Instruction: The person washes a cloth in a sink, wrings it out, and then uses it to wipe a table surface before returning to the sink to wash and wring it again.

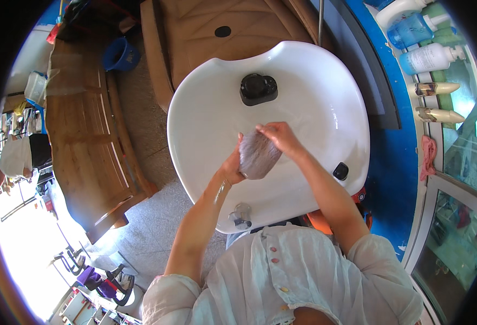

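Over a white ceramic shampoo basin, both hands hold a wet, greyish-purple cloth or pad; its exact kind is unclear. My left hand grips its left side and lower edge, thumb up along the side. The fingers of my right hand pinch its upper edge. A black fitting sits in the basin beyond the hands. Nearer me, a metal tap handle stands on the basin's lower left edge, and a small black fitting is at the right. My forearms look wet.
A brown padded salon chair adjoins the basin's far side. To the left are a wooden bench and a blue bucket. Pump bottles and a pink cloth line the right ledge. Another person is at the far left.
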`<action>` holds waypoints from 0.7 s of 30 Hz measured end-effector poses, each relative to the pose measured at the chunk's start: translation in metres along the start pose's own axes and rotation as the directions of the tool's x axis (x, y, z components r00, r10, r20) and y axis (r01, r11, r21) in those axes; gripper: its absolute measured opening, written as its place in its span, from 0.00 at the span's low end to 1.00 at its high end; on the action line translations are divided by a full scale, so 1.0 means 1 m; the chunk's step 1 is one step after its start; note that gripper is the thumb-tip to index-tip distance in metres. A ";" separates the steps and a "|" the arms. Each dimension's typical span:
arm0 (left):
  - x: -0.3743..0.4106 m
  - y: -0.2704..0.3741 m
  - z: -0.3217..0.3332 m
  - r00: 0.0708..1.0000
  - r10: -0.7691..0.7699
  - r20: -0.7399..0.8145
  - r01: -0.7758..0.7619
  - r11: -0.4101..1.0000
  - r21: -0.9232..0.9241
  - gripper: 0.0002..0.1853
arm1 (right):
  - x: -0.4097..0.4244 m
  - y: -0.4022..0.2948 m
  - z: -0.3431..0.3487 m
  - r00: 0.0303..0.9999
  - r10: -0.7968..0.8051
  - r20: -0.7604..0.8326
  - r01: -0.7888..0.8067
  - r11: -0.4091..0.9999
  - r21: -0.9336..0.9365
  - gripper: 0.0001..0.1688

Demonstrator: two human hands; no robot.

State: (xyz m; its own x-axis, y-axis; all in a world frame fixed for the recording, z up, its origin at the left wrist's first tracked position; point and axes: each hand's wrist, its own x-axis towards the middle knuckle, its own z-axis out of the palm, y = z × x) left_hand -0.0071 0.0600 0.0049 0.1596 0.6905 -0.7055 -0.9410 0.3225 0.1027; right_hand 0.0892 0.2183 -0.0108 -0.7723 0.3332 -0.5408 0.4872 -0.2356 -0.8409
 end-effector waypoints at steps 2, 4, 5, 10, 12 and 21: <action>-0.014 -0.005 0.014 0.998 -0.057 0.003 0.057 0.998 0.024 0.32 | 0.002 -0.009 0.002 0.998 0.060 0.026 -0.063 0.994 0.090 0.24; -0.017 -0.017 0.023 1.000 -0.012 -0.006 0.011 0.999 -0.035 0.31 | 0.002 -0.005 -0.001 0.991 0.067 0.114 -0.104 0.929 0.356 0.29; -0.016 -0.022 0.027 1.000 0.007 -0.003 -0.008 0.998 -0.061 0.31 | -0.002 0.006 0.002 0.978 -0.210 0.001 0.194 0.904 0.382 0.30; -0.026 -0.038 0.042 0.967 0.238 0.095 -0.185 0.905 -0.384 0.32 | -0.037 0.013 0.034 0.950 -0.266 0.163 -0.076 0.312 0.947 0.39; -0.033 -0.041 0.045 0.970 0.241 0.040 -0.213 0.915 -0.341 0.33 | -0.040 0.007 0.044 0.937 -0.307 0.169 -0.097 0.235 0.967 0.35; -0.110 -0.096 -0.012 0.804 0.576 0.151 0.110 -0.393 0.913 0.27 | -0.040 -0.017 0.012 0.978 -0.160 0.132 -0.049 0.438 0.898 0.21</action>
State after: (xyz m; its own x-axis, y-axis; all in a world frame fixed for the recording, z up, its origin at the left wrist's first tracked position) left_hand 0.0618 -0.0544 0.0645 -0.3685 0.8383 -0.4019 0.6598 0.5404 0.5222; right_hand 0.1067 0.1978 0.0252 -0.8873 0.2432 -0.3919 -0.1144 -0.9392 -0.3237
